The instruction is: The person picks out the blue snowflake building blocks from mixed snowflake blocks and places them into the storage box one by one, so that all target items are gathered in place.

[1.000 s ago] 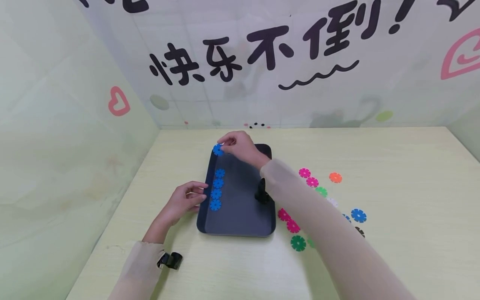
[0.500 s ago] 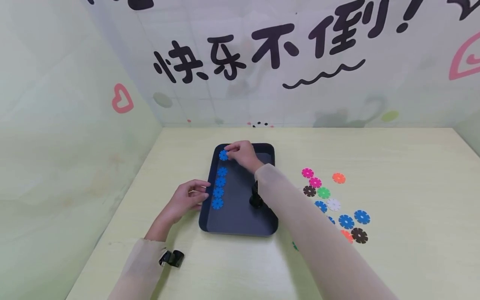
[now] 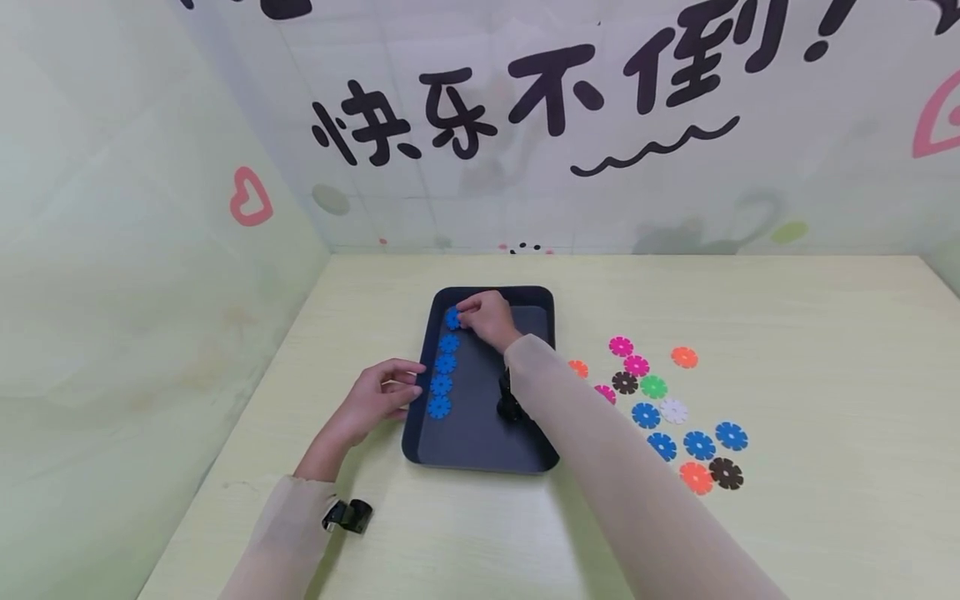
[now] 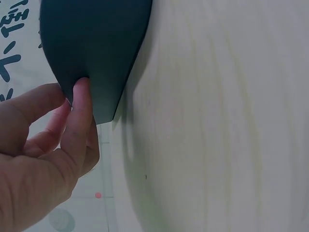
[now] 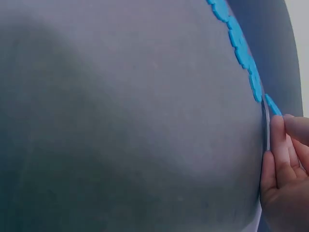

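A dark grey tray (image 3: pixel 487 446) lies on the table with a column of blue snowflake discs (image 3: pixel 441 385) along its left side. My right hand (image 3: pixel 491 321) reaches over the tray's far left part and pinches another blue snowflake disc (image 3: pixel 452 318) between thumb and fingers. In the right wrist view, the pinched disc (image 5: pixel 273 104) is tilted, right at the end of the row. My left hand (image 3: pixel 378 393) holds the tray's left wall; the left wrist view has the thumb (image 4: pixel 82 96) against the tray's outer side (image 4: pixel 99 58).
Right of the tray, loose snowflake discs lie scattered: pink (image 3: pixel 621 346), orange (image 3: pixel 684 357), light green (image 3: pixel 654 386), white (image 3: pixel 673 411), dark brown (image 3: pixel 726 473) and blue (image 3: pixel 731 436). The right sleeve (image 3: pixel 600 450) crosses over part of them. A printed wall (image 3: pixel 480 200) stands behind the table.
My right hand has brought the pinched blue disc from the tray's far left corner down and nearer to the column. The left hand stays at the tray's left side. The head view has shifted slightly.
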The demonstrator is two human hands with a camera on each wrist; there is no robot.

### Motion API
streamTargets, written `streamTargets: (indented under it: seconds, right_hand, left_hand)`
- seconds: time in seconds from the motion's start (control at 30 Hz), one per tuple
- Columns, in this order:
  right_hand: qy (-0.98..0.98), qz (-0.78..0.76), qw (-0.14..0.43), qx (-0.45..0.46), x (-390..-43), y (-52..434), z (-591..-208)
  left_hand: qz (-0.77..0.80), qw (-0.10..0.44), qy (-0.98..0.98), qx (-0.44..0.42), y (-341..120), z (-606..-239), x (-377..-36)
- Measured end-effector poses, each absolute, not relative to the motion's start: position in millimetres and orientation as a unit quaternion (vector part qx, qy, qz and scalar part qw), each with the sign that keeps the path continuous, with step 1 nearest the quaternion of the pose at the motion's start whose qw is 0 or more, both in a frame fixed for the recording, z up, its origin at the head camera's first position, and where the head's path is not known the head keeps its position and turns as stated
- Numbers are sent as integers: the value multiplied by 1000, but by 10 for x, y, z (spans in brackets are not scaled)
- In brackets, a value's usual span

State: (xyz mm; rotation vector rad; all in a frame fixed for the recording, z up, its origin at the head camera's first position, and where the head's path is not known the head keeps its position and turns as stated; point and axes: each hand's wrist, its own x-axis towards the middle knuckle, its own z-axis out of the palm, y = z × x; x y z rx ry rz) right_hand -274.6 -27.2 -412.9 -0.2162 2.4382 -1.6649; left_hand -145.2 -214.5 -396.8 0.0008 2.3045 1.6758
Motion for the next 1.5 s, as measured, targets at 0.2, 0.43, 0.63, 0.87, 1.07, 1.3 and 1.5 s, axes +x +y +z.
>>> streamTargets:
  seconds: [0.2,0.43,0.63,0.87,1.07,1.3,1.5]
  right_hand:
    - [849,-516,79,-82,-2740,-317,-4138]
    - [852,-507,82,-101,-2724,-286,-4084]
    - [841,-518,108,-110,-2750,-196,-4014]
    - [833,-501,130,-194,-2778,-33,-3560]
    - [839,-449,103,-288,-2642,240,-3054]
    - [859,-387,108,-318,-2372,711,-2854]
    - [871,-364,141,-297,-2153,1142,-2983]
  left_hand:
    - [586,145,798,3,-2144,-3976,-1451]
    - [588,143,796,3,-2141,-3980,-1457]
    - [587,143,797,1,-2127,-3984,-1455]
    - [578,139,804,2,-2122,-3960,-1431]
    - [574,139,807,1,-2132,-3959,-1421]
    - [573,136,808,4,-2135,-3985,-1433]
    - [575,136,807,4,-2130,-3970,-1434]
